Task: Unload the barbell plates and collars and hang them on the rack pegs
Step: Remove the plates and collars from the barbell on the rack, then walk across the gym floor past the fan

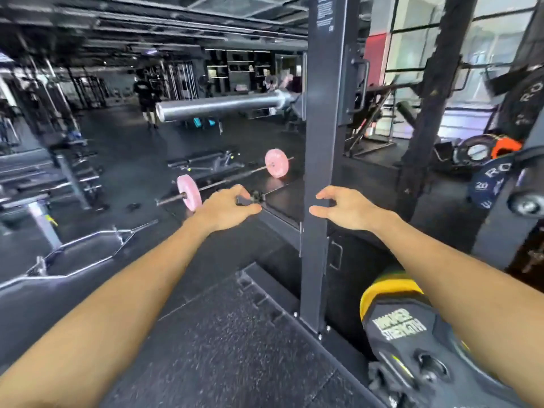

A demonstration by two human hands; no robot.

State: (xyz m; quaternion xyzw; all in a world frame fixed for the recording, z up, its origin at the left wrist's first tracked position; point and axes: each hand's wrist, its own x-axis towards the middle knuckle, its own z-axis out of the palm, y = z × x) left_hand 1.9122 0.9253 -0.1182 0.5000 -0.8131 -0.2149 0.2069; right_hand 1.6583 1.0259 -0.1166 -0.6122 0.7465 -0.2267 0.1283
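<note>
Left hand: the left hand (225,206) is stretched out ahead, and a small dark barbell collar (250,199) is pinched between thumb and curled fingers (240,192).
Right hand: the right hand (343,206) is held out beside the rack upright (319,160); its fingers are half curled with a narrow gap to the thumb, and nothing is gripped.
Barbell sleeve: the bare chrome sleeve (217,106) is seen sticking out to the left of the upright at about head height, with no plate on it.
Plates on the rack: a yellow-edged black plate (403,316) is hung low, right of the upright, partly covered by the right forearm; a blue plate (488,184) and a black plate (527,104) are seen at the right edge. Whether each one sits on a peg cannot be told.
Orange collar: an orange piece (504,147) is glimpsed by a plate far right, too blurred to be made out.
Floor: dark speckled rubber matting (229,334) is laid underfoot, with a raised platform edge running past the foot of the upright.
Room: a wide, dim gym is shown, with a black ceiling overhead and bright windows (426,39) at the right.
Further out: a second bar with two pink plates (276,166) is lying on the floor past the hands, a hex bar (79,254) is lying at the left, and a person in dark clothes (145,95) is seen standing in the distance.
</note>
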